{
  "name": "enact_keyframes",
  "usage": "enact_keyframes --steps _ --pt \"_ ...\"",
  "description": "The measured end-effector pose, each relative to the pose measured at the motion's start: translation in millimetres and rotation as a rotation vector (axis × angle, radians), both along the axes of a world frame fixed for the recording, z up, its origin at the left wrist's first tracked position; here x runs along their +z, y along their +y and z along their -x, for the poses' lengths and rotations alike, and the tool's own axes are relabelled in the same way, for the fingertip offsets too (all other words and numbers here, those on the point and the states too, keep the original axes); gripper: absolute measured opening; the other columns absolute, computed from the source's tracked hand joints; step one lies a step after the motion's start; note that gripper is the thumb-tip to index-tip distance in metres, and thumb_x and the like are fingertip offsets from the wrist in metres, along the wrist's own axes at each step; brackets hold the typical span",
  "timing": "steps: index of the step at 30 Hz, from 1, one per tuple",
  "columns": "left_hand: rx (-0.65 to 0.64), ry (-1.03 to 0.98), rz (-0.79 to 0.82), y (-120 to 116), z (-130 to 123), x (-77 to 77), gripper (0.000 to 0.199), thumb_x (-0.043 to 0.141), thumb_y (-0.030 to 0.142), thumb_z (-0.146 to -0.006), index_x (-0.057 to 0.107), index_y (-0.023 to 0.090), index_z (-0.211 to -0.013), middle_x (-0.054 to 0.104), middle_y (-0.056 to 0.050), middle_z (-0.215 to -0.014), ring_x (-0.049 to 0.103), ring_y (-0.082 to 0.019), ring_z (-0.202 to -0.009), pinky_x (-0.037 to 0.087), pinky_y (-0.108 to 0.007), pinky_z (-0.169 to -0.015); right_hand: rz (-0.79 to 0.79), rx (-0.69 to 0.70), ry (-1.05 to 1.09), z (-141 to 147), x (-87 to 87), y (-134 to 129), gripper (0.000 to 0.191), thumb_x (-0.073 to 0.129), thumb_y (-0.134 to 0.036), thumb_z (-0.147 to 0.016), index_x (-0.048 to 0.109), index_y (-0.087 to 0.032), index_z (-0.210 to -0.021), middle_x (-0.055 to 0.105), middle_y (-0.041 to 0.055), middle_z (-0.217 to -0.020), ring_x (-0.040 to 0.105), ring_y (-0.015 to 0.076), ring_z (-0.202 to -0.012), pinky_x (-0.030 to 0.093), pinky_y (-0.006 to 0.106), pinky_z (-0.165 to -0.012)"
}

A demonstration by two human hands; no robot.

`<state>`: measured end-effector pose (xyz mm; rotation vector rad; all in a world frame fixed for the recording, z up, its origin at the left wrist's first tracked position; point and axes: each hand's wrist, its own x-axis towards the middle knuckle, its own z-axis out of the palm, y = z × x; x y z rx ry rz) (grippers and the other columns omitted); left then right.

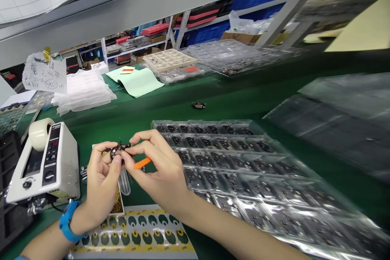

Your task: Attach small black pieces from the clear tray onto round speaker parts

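Note:
Between the fingertips of my left hand (105, 180) is a small dark, shiny part (119, 149) with thin bits sticking up; its exact kind is not clear. The thumb and fingers of my right hand (161, 170) pinch at the right side of this part. An orange stick-like tool (141, 163) is tucked in my right hand; the rest of it is hidden. Below both hands lies a sheet of yellow-and-dark ring-shaped stickers (134, 248). A clear plastic piece (124, 183) and a small box of yellowish bits (117, 207) sit partly hidden behind my hands.
A large clear tray (252, 124) with several rows of dark parts fills the right side. One similar dark part (199, 105) lies on the green mat behind it. A white tape dispenser (68, 158) stands at left. White sheets (85, 91) and stacked trays (170, 59) line the back.

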<state>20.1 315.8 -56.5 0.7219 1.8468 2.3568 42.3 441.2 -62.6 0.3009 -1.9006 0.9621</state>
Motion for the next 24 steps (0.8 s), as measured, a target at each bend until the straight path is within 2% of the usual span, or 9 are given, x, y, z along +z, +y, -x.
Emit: enact_keyframes --steps 2,5,8,11,13,16,20,22,24 --pt "0.030 0.002 -0.007 1 0 -0.1 0.012 0.064 0.024 -0.091 0.056 0.021 -0.100 0.071 -0.001 -0.087 0.068 -0.009 -0.080 0.052 -0.012 -0.070 -0.033 -0.051 0.035 -1 -0.8 -1 0.010 0.059 -0.013 -0.088 0.052 -0.018 -0.082 0.057 0.0057 -0.088 0.060 0.0156 -0.075 0.047 0.025 -0.056" --pt "0.008 0.017 -0.037 0 -1 1.7 0.011 0.063 0.023 -0.092 0.056 0.021 -0.100 0.071 -0.002 -0.087 0.070 -0.012 -0.083 0.055 -0.016 -0.072 -0.017 -0.066 0.023 -2 0.7 -1 0.012 0.061 -0.017 -0.087 0.050 -0.018 -0.091 0.057 0.0065 -0.091 0.060 0.0163 -0.077 0.047 0.025 -0.056" --pt "-0.032 0.012 -0.048 -1 -2 3.0 0.011 0.061 0.023 -0.093 0.054 0.022 -0.101 0.072 -0.003 -0.089 0.071 -0.015 -0.084 0.058 -0.021 -0.070 0.043 0.041 -0.102 -2 4.9 1 0.011 0.058 -0.016 -0.088 0.054 -0.019 -0.098 0.056 0.0061 -0.093 0.059 0.0169 -0.082 0.049 0.026 -0.060" --pt "-0.039 -0.009 -0.032 -2 -2 2.0 0.011 0.060 0.022 -0.093 0.053 0.022 -0.102 0.071 -0.003 -0.091 0.072 -0.017 -0.084 0.058 -0.022 -0.067 0.126 0.204 -0.230 -1 9.4 4 0.006 0.056 -0.014 -0.088 0.056 -0.019 -0.087 0.054 0.0037 -0.089 0.056 0.0148 -0.078 0.048 0.024 -0.060" --pt "-0.035 -0.015 -0.020 -1 0 0.8 0.012 0.061 0.023 -0.093 0.053 0.021 -0.101 0.071 -0.003 -0.091 0.071 -0.017 -0.085 0.058 -0.022 -0.066 0.176 0.289 -0.279 0 11.6 5 0.010 0.054 -0.012 -0.087 0.053 -0.019 -0.080 0.051 0.0022 -0.084 0.052 0.0125 -0.070 0.046 0.023 -0.057" --pt "-0.018 -0.004 0.023 -2 4 0.8 0.014 0.061 0.025 -0.091 0.053 0.021 -0.101 0.071 -0.004 -0.090 0.071 -0.017 -0.083 0.056 -0.021 -0.064 0.197 0.333 -0.305 2 13.0 8 0.014 0.052 -0.010 -0.086 0.047 -0.018 -0.075 0.048 0.0009 -0.081 0.047 0.0105 -0.064 0.043 0.022 -0.054" --pt "-0.017 0.135 0.282 -7 15 5.4 0.007 0.058 0.020 -0.089 0.060 0.019 -0.096 0.070 -0.004 -0.084 0.068 -0.016 -0.078 0.053 -0.023 -0.067 0.055 0.226 -0.257 5 13.0 13 0.012 0.052 -0.009 -0.085 0.050 -0.018 -0.077 0.053 0.0029 -0.082 0.053 0.0139 -0.070 0.043 0.025 -0.057" --pt "0.066 0.320 0.413 -9 20 8.8 0.009 0.058 0.015 -0.084 0.066 0.019 -0.087 0.068 -0.003 -0.082 0.065 -0.016 -0.078 0.050 -0.025 -0.070 -0.078 0.126 -0.160 5 12.8 14 0.010 0.052 -0.009 -0.086 0.054 -0.018 -0.081 0.057 0.0047 -0.083 0.056 0.0163 -0.074 0.044 0.026 -0.057" --pt "0.177 0.446 0.450 -10 23 12.0 0.010 0.059 0.013 -0.078 0.068 0.019 -0.078 0.064 -0.002 -0.076 0.060 -0.016 -0.073 0.047 -0.025 -0.067 -0.214 0.003 0.015 1 12.4 13 0.010 0.053 -0.008 -0.086 0.057 -0.018 -0.087 0.060 0.0057 -0.082 0.056 0.0166 -0.073 0.044 0.026 -0.056"
